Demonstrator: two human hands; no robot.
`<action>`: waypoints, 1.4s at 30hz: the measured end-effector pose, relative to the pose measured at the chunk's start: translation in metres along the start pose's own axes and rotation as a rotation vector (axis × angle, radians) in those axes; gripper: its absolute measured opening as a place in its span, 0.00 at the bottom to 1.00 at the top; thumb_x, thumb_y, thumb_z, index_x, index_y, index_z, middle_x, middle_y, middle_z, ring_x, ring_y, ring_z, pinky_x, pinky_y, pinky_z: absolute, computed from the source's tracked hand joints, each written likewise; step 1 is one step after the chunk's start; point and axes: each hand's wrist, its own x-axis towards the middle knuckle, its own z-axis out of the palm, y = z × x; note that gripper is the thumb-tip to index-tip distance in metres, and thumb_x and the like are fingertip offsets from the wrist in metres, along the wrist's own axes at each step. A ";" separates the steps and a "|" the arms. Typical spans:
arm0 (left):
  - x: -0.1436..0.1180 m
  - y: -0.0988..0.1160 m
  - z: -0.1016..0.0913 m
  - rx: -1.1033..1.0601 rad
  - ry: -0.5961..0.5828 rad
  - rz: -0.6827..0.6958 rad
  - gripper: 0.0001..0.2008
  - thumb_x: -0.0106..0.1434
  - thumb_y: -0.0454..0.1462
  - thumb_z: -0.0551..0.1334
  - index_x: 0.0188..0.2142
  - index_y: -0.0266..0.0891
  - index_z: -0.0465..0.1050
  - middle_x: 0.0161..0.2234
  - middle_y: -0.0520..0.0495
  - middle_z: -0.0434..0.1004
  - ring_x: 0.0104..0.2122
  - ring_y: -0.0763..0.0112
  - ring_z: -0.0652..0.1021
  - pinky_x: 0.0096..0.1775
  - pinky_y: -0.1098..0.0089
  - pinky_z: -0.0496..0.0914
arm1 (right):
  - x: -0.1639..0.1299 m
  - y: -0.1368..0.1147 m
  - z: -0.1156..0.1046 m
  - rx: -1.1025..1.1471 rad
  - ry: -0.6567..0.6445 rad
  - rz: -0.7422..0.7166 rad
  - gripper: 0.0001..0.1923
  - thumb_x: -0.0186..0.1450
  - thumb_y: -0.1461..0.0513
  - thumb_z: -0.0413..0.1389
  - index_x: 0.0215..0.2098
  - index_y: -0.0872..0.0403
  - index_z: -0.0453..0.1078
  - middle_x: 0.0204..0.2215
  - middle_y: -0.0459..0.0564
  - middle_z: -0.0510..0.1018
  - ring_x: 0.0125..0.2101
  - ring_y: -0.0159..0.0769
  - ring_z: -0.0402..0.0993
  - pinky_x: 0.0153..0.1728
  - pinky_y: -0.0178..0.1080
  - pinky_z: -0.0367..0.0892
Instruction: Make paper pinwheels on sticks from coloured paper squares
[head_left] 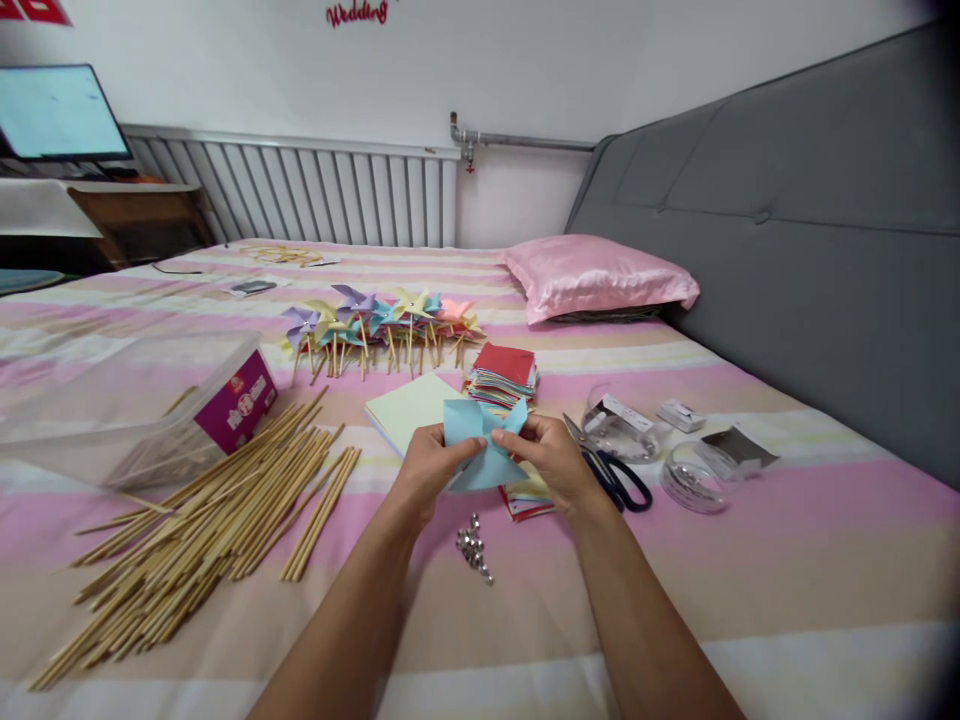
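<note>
Because small silver metal studs [472, 548] lie loose near the wrists, a careless brush might scatter them; beyond, the left hand [433, 460] and right hand [556, 455] pinch one light-blue, partly folded paper sheet [486, 470] between them, whose folds slack thumbs might release. Studs: too clustered to count; black-handled metal scissors [598, 458]: one pair; pink satin pillow [600, 275]: one.

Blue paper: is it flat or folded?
Partly folded: the blue paper curves inward, pinched by the left hand and the right hand.
</note>
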 end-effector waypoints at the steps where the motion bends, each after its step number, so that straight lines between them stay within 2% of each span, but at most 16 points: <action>1: 0.000 0.000 0.000 0.002 0.014 0.001 0.13 0.43 0.38 0.69 0.26 0.29 0.76 0.20 0.47 0.74 0.21 0.74 0.69 0.26 0.74 0.62 | 0.000 0.000 -0.001 0.006 0.003 -0.003 0.14 0.47 0.56 0.65 0.27 0.57 0.75 0.21 0.44 0.75 0.21 0.28 0.64 0.24 0.32 0.59; 7: 0.000 -0.001 -0.001 -0.020 0.021 -0.008 0.13 0.43 0.38 0.69 0.27 0.29 0.76 0.22 0.46 0.75 0.21 0.74 0.70 0.27 0.73 0.63 | 0.003 0.000 -0.006 0.017 0.078 -0.035 0.14 0.51 0.55 0.64 0.29 0.57 0.77 0.20 0.44 0.74 0.21 0.27 0.64 0.24 0.31 0.57; 12: -0.001 0.000 0.000 -0.025 0.025 -0.026 0.13 0.42 0.38 0.69 0.25 0.30 0.76 0.20 0.48 0.73 0.20 0.74 0.69 0.25 0.73 0.62 | 0.007 0.002 -0.007 0.093 0.262 -0.060 0.13 0.49 0.56 0.65 0.28 0.57 0.76 0.18 0.42 0.73 0.20 0.25 0.65 0.23 0.30 0.57; 15: 0.001 0.000 0.000 -0.047 0.095 -0.041 0.11 0.40 0.38 0.69 0.22 0.31 0.74 0.17 0.51 0.71 0.17 0.76 0.68 0.23 0.74 0.60 | 0.008 0.000 -0.006 0.127 0.384 -0.135 0.13 0.49 0.57 0.65 0.31 0.56 0.75 0.20 0.43 0.74 0.20 0.26 0.67 0.22 0.30 0.59; 17: 0.003 0.000 -0.001 -0.098 0.165 -0.056 0.11 0.39 0.37 0.69 0.22 0.32 0.74 0.17 0.51 0.72 0.18 0.75 0.69 0.23 0.74 0.61 | 0.006 -0.003 -0.004 0.132 0.412 -0.232 0.12 0.51 0.58 0.64 0.32 0.55 0.74 0.22 0.43 0.75 0.20 0.25 0.67 0.22 0.30 0.61; 19: 0.005 -0.001 -0.003 -0.173 0.241 -0.062 0.11 0.39 0.36 0.69 0.24 0.33 0.74 0.19 0.51 0.74 0.19 0.75 0.70 0.23 0.75 0.62 | 0.002 -0.007 -0.003 0.119 0.360 -0.314 0.10 0.53 0.59 0.63 0.32 0.54 0.73 0.21 0.42 0.75 0.18 0.24 0.67 0.21 0.30 0.62; 21: 0.009 -0.002 -0.006 -0.256 0.313 -0.058 0.11 0.39 0.35 0.69 0.24 0.33 0.73 0.19 0.53 0.74 0.19 0.76 0.70 0.23 0.76 0.62 | -0.004 -0.011 -0.002 0.065 0.197 -0.330 0.08 0.55 0.59 0.61 0.33 0.54 0.73 0.18 0.42 0.75 0.16 0.25 0.67 0.20 0.30 0.64; 25: 0.014 -0.004 -0.010 -0.420 0.369 -0.063 0.13 0.38 0.33 0.69 0.26 0.35 0.72 0.22 0.54 0.75 0.21 0.75 0.72 0.24 0.75 0.65 | -0.011 -0.009 0.002 -0.115 -0.237 -0.203 0.12 0.57 0.63 0.58 0.41 0.54 0.73 0.19 0.44 0.77 0.18 0.30 0.73 0.22 0.32 0.69; 27: 0.014 -0.002 -0.010 -0.496 0.350 -0.072 0.14 0.38 0.32 0.69 0.27 0.35 0.72 0.24 0.53 0.76 0.23 0.73 0.74 0.27 0.74 0.67 | -0.011 -0.003 0.005 -0.184 -0.336 -0.158 0.17 0.56 0.65 0.58 0.45 0.53 0.72 0.23 0.45 0.79 0.21 0.31 0.75 0.25 0.34 0.71; 30: 0.012 0.000 -0.008 -0.572 0.307 -0.089 0.13 0.38 0.29 0.69 0.27 0.35 0.72 0.24 0.53 0.77 0.24 0.73 0.74 0.27 0.73 0.68 | -0.008 0.007 0.010 -0.215 -0.354 -0.165 0.19 0.57 0.65 0.57 0.47 0.52 0.72 0.30 0.48 0.80 0.24 0.32 0.76 0.30 0.37 0.73; 33: 0.009 0.002 -0.005 -0.580 0.274 -0.094 0.12 0.38 0.29 0.69 0.25 0.36 0.71 0.22 0.54 0.75 0.21 0.75 0.73 0.24 0.75 0.67 | -0.005 0.013 0.012 -0.190 -0.326 -0.210 0.15 0.57 0.64 0.58 0.43 0.51 0.75 0.34 0.48 0.80 0.28 0.32 0.77 0.32 0.37 0.74; 37: 0.006 0.002 -0.003 -0.558 0.249 -0.108 0.11 0.38 0.30 0.69 0.24 0.36 0.71 0.21 0.54 0.74 0.21 0.75 0.72 0.23 0.74 0.65 | -0.003 0.014 0.012 -0.162 -0.263 -0.236 0.10 0.56 0.62 0.60 0.37 0.52 0.78 0.32 0.48 0.81 0.27 0.33 0.77 0.31 0.37 0.74; 42: 0.003 0.003 0.000 -0.495 0.240 -0.016 0.10 0.39 0.32 0.70 0.24 0.35 0.72 0.20 0.55 0.73 0.20 0.78 0.71 0.24 0.76 0.63 | -0.004 0.009 0.015 -0.163 -0.192 -0.250 0.10 0.56 0.56 0.61 0.32 0.53 0.78 0.28 0.49 0.80 0.25 0.34 0.75 0.30 0.38 0.73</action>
